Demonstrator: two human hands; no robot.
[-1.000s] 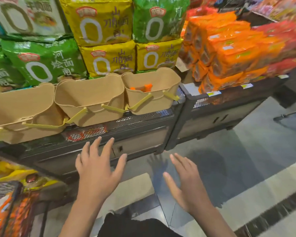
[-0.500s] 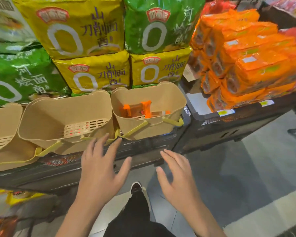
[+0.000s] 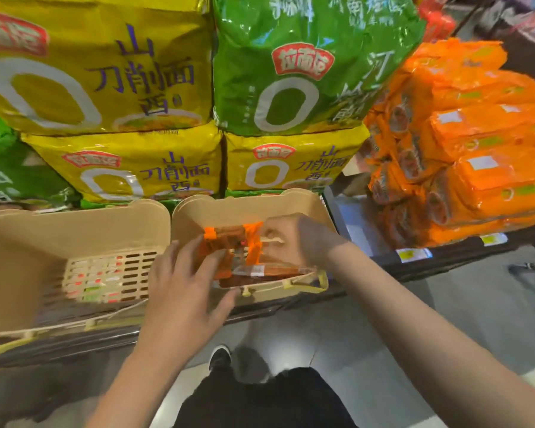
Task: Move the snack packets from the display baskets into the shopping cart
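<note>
Two tan display baskets sit side by side on a dark shelf. The right basket [image 3: 244, 208] holds orange-and-clear snack packets [image 3: 229, 245]. The left basket [image 3: 74, 230] shows only its slotted floor. My right hand [image 3: 294, 239] is inside the right basket with fingers curled down onto the packets at their right end. My left hand [image 3: 183, 285] reaches over the basket's front rim with its fingers spread, the fingertips touching the packets' left end. The frame is motion-blurred, so the grip is unclear. No shopping cart is in view.
Large yellow noodle bags [image 3: 127, 168] and green noodle bags [image 3: 297, 72] are stacked behind the baskets. Orange packs [image 3: 464, 156] are piled on the shelf to the right, with price tags [image 3: 414, 254] on its edge. Grey floor and my dark trousers [image 3: 260, 400] lie below.
I have stepped closer to the shelf. Both hands moved up and forward from in front of the shelf into the right basket, reaching the orange packets.
</note>
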